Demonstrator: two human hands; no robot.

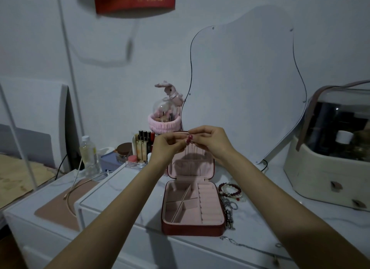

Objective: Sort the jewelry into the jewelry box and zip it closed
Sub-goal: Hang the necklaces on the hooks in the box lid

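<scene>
A dark red jewelry box with a pink lining lies open on the white dresser, its lid standing upright at the back. My left hand and my right hand meet at the lid's top edge, each pinching a thin chain necklace that hangs down in front of the lid's lining. The box's tray compartments look bare. Beaded bracelets lie to the right of the box, with a silver chain piece below them and another thin chain near the front edge.
A wavy-edged mirror leans on the wall behind the box. A cream cosmetics case with a clear lid stands at the right. Bottles and lipsticks, a pink bunny dome and a water bottle crowd the back left.
</scene>
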